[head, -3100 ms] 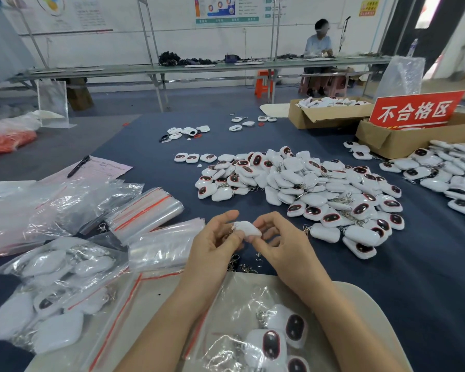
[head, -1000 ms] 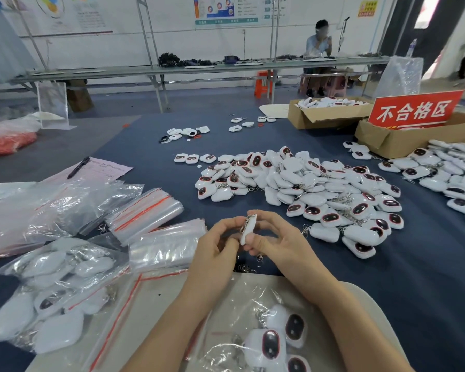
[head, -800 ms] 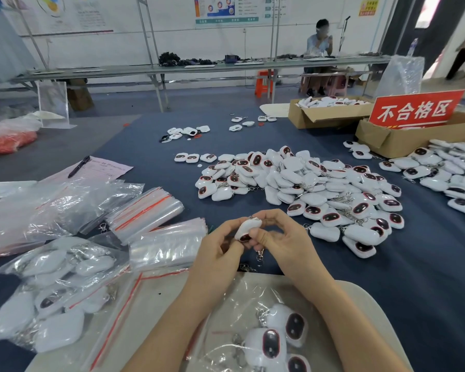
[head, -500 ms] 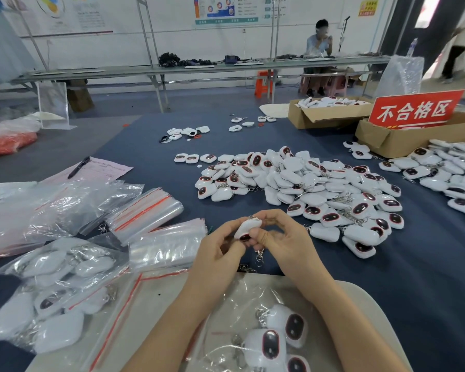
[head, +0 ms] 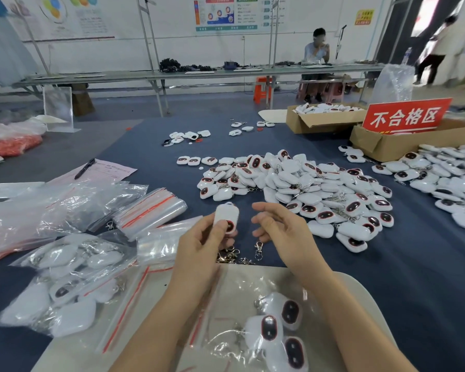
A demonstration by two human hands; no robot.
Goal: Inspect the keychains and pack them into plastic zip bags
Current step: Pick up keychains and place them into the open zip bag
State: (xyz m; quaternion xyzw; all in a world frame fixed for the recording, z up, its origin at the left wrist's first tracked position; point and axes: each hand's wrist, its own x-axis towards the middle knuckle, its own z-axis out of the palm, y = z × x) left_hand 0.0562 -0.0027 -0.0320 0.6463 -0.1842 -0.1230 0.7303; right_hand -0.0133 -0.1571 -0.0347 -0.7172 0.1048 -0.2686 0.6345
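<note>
White rounded plastic keychain with a dark, red-rimmed face (head: 226, 216) stands upright above the blue table's (head: 427, 264) near edge. The left hand (head: 199, 245) pinches it, face towards the eyes, likely for checking. The right hand (head: 282, 229) sits just beside, fingers loosely curled and apparently empty.

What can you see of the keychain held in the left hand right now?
The keychain is a white, rounded, glossy plastic-looking shell, held roughly upright above the blue table. A dark red-rimmed oval near its lower end is partly covered by the thumb; a small loop tops it. Only the left hand grips it; the right hand is apart.
</note>
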